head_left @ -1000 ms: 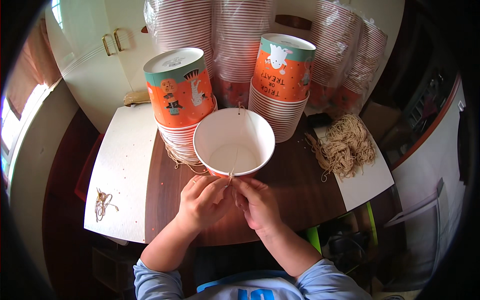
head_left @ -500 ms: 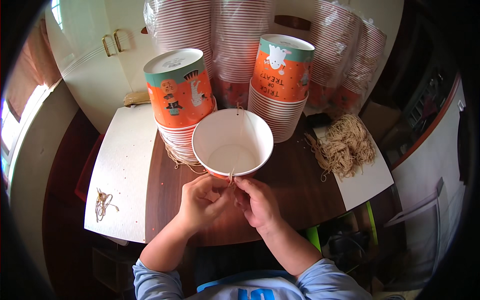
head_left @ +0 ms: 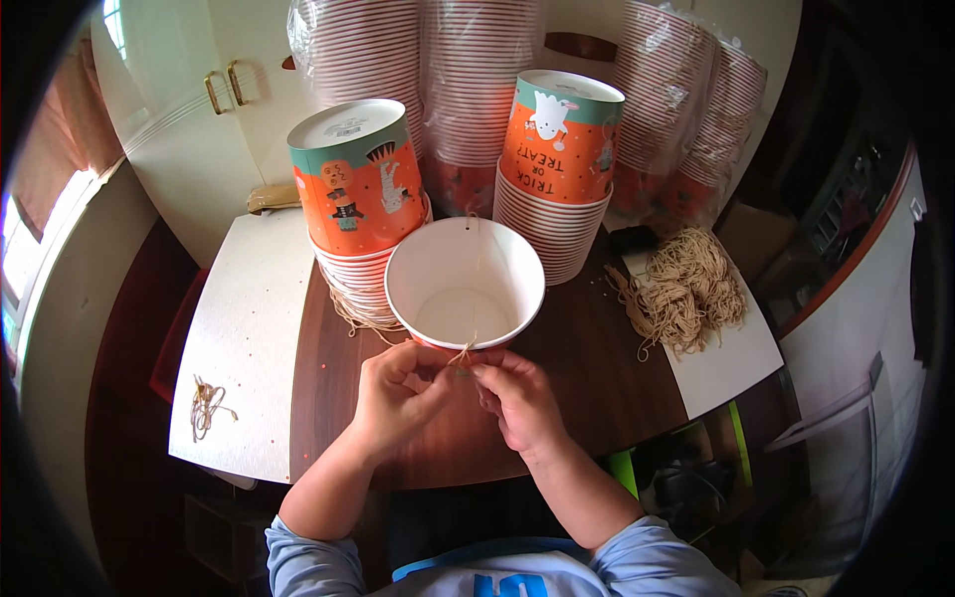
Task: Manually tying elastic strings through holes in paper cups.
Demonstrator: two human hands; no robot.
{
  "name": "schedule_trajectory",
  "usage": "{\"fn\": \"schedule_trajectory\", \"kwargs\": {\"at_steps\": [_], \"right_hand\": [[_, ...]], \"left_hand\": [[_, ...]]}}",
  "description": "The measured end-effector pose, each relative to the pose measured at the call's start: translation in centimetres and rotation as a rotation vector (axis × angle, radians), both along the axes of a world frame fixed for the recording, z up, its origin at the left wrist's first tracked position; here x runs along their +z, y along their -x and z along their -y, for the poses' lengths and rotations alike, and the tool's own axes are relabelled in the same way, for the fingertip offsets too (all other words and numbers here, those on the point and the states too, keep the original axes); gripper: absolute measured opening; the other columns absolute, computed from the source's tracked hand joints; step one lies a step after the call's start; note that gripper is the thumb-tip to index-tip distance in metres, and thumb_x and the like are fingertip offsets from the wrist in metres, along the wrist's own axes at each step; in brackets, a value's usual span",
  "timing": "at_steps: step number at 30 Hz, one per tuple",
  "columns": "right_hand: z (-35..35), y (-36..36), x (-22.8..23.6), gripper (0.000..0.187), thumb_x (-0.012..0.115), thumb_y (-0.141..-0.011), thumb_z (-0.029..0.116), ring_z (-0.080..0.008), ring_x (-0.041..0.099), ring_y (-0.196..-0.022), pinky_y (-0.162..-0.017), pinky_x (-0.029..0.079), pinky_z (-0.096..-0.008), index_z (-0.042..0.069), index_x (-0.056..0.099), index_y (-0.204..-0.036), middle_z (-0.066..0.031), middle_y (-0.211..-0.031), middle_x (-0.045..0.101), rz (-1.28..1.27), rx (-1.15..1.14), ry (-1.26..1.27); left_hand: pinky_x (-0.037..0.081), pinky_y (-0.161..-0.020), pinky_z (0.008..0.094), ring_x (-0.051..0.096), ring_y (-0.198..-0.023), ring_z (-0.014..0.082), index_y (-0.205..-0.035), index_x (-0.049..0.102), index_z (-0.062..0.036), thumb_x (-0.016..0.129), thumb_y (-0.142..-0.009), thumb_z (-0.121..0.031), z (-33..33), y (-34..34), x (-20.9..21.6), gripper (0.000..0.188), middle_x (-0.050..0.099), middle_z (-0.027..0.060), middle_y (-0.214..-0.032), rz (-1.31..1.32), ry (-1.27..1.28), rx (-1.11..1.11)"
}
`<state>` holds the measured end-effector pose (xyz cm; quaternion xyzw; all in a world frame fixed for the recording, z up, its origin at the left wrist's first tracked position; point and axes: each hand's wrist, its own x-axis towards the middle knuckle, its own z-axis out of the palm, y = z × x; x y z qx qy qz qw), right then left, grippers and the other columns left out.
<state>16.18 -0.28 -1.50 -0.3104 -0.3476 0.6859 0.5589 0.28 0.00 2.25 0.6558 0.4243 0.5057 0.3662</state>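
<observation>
An upright paper bucket (head_left: 464, 274), white inside, stands at the middle of the table with its mouth toward me. A beige string (head_left: 467, 350) is looped at its near rim, and another bit of string shows at a hole in the far rim. Both hands meet just below the near rim. My left hand (head_left: 403, 390) is closed, thumb and finger pinching the string. My right hand (head_left: 517, 400) pinches the string from the other side, its fingertips close to the left ones. The string's lower part is mostly hidden by my fingers.
Upside-down stacks of orange-and-green buckets, a left stack (head_left: 360, 179) and a right stack (head_left: 559, 139), stand behind. Plastic-wrapped bucket stacks (head_left: 482, 80) rise farther back. A heap of string (head_left: 696, 294) lies right; a small string bundle (head_left: 209, 408) lies left on the table (head_left: 343, 438).
My hands have drawn slightly apart at the near rim, and a string knot or crossing now shows between them. The bucket has shifted a touch to the right.
</observation>
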Motion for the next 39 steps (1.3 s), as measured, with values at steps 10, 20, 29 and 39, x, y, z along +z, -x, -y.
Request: {"fn": "schedule_trajectory", "kwargs": {"at_steps": [10,20,29,39], "right_hand": [[0.5,0.2,0.2,0.011,0.057,-0.091,0.005,-0.0022,0.051,-0.073,-0.066,0.042,-0.0181,0.000,0.063,-0.099,0.0029,-0.080,0.061,0.501,-0.221,-0.376],[0.4,0.2,0.1,0.013,0.061,-0.090,0.008,-0.0052,0.059,-0.085,-0.075,0.046,-0.0186,-0.001,0.064,-0.099,-0.0026,-0.092,0.067,0.205,-0.074,-0.202],[-0.1,0.5,-0.7,0.011,0.061,-0.088,0.005,-0.0046,0.059,-0.080,-0.072,0.047,-0.0186,-0.001,0.066,-0.096,-0.0026,-0.088,0.068,0.203,-0.144,-0.204],[0.4,1.2,0.4,0.006,0.063,-0.082,0.001,-0.0020,0.053,-0.063,-0.057,0.044,-0.0196,-0.001,0.064,-0.088,-0.0002,-0.074,0.065,0.614,-0.411,-0.380]], "left_hand": [[0.047,-0.068,0.0203,0.060,-0.075,0.0064,-0.085,0.065,0.0035,0.062,-0.081,0.002,-0.2,-0.2,-0.2,0.005,0.068,0.0055,-0.081,0.071,0.038,-0.045],[0.048,-0.071,0.0208,0.061,-0.077,0.0072,-0.086,0.065,0.0037,0.062,-0.081,0.003,-0.4,0.0,-0.9,0.006,0.069,0.0059,-0.083,0.053,0.025,-0.045],[0.047,-0.067,0.0199,0.059,-0.074,0.0054,-0.086,0.065,0.0036,0.063,-0.081,0.003,-0.4,0.1,-1.1,0.006,0.068,0.0044,-0.079,-0.004,0.010,-0.011],[0.047,-0.065,0.0200,0.058,-0.073,0.0058,-0.084,0.064,0.0027,0.065,-0.085,-0.003,-0.4,0.4,-1.1,0.006,0.066,0.0038,-0.080,0.107,0.173,-0.115]]}}
